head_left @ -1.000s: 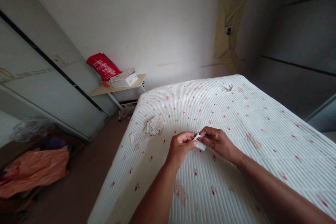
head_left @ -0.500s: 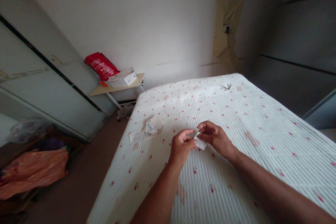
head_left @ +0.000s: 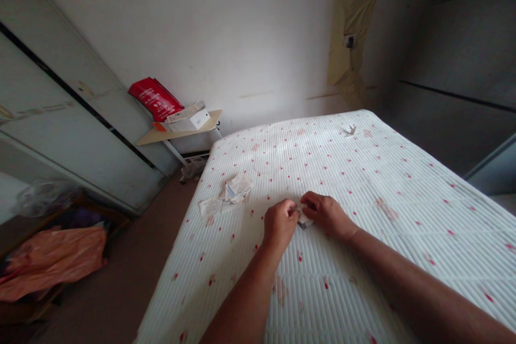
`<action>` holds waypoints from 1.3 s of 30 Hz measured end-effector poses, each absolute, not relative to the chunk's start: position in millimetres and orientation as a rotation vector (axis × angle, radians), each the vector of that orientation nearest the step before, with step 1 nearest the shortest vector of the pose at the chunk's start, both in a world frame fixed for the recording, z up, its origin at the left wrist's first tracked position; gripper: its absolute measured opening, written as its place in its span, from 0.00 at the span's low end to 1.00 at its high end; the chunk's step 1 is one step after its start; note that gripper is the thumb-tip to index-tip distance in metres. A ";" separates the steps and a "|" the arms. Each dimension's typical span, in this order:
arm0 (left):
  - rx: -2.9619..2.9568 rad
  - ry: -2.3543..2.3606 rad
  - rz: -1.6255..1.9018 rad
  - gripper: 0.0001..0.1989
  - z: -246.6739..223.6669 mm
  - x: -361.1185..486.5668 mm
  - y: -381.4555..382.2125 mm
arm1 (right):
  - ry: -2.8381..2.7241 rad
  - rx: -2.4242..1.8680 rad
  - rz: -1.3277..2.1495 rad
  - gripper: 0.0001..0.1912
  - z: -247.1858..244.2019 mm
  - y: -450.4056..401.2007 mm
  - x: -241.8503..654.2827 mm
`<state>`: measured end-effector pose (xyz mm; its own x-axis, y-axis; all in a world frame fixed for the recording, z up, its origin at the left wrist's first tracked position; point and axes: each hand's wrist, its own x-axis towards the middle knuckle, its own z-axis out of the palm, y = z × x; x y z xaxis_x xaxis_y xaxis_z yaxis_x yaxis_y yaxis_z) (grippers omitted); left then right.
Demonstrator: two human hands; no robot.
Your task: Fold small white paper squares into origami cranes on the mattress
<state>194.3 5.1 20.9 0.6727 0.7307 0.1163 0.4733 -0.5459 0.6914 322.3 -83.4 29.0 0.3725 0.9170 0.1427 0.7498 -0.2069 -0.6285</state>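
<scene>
A small piece of pale paper sat between two bare hands, low over a bed with a ribbed, red-dotted cover. Its visible flap poked out below the fingertips, toward the wearer; the fingers hid the rest, so its long axis could not be told. The left hand met it from the left, its grip pinched closed on that edge. The right hand came from the right, its grip curled closed over the upper part. Neither hand was clearly nearer. Printed paper scraps lay on the bed beyond the left hand; a folded paper lay well apart, near the far edge.
</scene>
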 end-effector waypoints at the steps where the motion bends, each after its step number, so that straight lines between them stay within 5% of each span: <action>1: 2.282 0.921 0.524 0.07 20.6 194.3 5.1 | -1.455 -2.027 0.321 0.08 28.3 -83.3 322.1; 7: 2.468 0.914 0.596 0.02 18.3 192.8 6.6 | -1.567 -2.076 0.141 0.07 21.8 -84.5 321.2; 24: 2.722 0.375 0.711 0.10 11.3 171.1 9.9 | -1.989 -1.774 -0.155 0.10 16.8 -110.8 327.8; 39: 2.921 0.287 0.451 0.16 31.4 147.7 -10.9 | -1.233 -1.938 0.470 0.08 26.2 -92.5 349.5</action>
<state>147.7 -10.9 31.4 0.9357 0.2146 0.2800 0.1627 -0.9668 0.1971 349.5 -92.5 26.2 0.4617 0.8820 0.0946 0.5954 -0.2291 -0.7701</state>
